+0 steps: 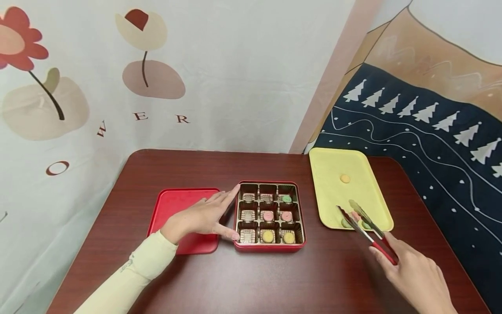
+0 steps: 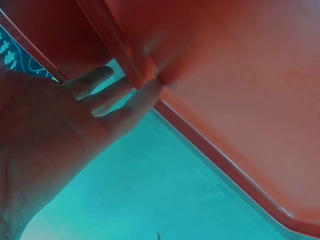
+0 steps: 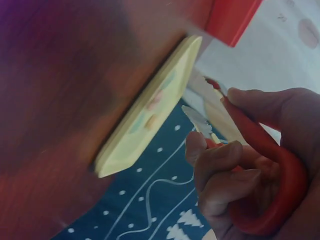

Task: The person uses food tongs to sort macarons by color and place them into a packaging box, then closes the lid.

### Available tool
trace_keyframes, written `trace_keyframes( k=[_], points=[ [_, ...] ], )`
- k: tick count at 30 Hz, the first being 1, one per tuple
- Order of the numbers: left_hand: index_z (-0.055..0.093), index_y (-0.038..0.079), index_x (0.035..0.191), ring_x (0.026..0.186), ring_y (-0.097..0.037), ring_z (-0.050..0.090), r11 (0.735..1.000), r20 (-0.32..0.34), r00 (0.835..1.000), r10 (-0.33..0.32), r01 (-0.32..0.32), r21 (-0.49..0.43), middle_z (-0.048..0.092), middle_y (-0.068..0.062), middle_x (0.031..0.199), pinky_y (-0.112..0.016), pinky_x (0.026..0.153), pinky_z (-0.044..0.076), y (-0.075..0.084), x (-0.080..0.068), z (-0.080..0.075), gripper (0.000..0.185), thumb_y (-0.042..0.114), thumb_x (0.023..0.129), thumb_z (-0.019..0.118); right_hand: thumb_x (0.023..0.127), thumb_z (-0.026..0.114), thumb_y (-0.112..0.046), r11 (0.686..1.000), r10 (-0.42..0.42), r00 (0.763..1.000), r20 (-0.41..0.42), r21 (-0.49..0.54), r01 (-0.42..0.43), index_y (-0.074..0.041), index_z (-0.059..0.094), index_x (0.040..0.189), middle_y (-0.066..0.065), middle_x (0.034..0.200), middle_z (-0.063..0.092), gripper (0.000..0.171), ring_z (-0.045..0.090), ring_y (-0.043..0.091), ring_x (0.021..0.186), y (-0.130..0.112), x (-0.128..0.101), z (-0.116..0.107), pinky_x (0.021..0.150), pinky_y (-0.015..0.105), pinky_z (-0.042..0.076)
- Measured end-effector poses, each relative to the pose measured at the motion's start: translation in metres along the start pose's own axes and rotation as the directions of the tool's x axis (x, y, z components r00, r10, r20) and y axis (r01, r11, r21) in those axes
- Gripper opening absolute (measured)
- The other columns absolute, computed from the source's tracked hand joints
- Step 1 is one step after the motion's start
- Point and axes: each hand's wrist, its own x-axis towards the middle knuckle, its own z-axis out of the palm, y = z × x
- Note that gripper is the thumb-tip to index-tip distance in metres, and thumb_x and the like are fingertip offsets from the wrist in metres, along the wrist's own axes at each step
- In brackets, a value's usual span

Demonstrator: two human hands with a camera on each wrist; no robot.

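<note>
A red tin (image 1: 270,247) with a gold insert of several square compartments sits mid-table. Its right column holds a green round piece (image 1: 286,199) at the back, then a pink one (image 1: 286,216) and a yellow one (image 1: 289,237); the middle column has pink and yellow pieces in its two front compartments. My left hand (image 1: 204,217) touches the tin's left side, fingers extended and thumb at its front corner. With my right hand (image 1: 417,268) I grip red-handled tongs (image 1: 383,252), their tips spread over the yellow tray (image 1: 329,187) around a pink piece (image 1: 355,216).
Partly under my left forearm lies a red lid (image 1: 176,200) on the brown table (image 1: 313,279). A yellow-orange piece (image 1: 345,179) lies farther back on the tray, and green pieces (image 1: 346,223) are by its front edge. Patterned cloth (image 1: 392,113) hangs behind.
</note>
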Motion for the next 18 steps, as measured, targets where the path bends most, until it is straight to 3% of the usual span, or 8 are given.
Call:
trace_keyframes(
  k=[7, 14, 18],
  points=[
    [-0.007, 0.023, 0.177, 0.164, -0.046, 0.015, 1.0, 0.006, 1.0, -0.007, 0.007, -0.003, 0.021, -0.018, 0.179, -0.073, 0.125, 0.015, 0.001, -0.001, -0.001, 0.14, 0.074, 0.083, 0.084, 0.093, 0.087, -0.036, 0.999, 0.033, 0.999, 0.012, -0.001, -0.033, 0.0, 0.07, 0.136, 0.025, 0.092, 0.073, 0.059, 0.065, 0.042, 0.068, 0.018, 0.002, 0.005, 0.053, 0.064, 0.049],
    [-0.007, 0.024, 0.177, 0.164, -0.046, 0.015, 1.0, 0.004, 1.0, -0.002, 0.002, -0.008, 0.022, -0.019, 0.178, -0.074, 0.125, 0.016, 0.001, 0.0, 0.0, 0.14, 0.074, 0.083, 0.084, 0.1, 0.079, -0.045, 0.996, 0.089, 0.99, 0.114, -0.023, -0.087, 0.001, 0.066, 0.142, 0.032, 0.102, 0.072, 0.064, 0.067, 0.049, 0.077, 0.024, 0.006, 0.005, 0.059, 0.067, 0.051],
    [-0.008, 0.024, 0.177, 0.164, -0.046, 0.015, 1.0, 0.003, 1.0, -0.005, 0.005, -0.006, 0.021, -0.02, 0.178, -0.074, 0.125, 0.015, 0.0, -0.001, 0.0, 0.14, 0.073, 0.084, 0.084, 0.099, 0.081, -0.043, 0.998, 0.066, 0.993, 0.1, -0.016, -0.064, -0.004, 0.069, 0.14, 0.025, 0.094, 0.073, 0.058, 0.066, 0.045, 0.072, 0.021, 0.007, 0.005, 0.055, 0.065, 0.049]
  ],
)
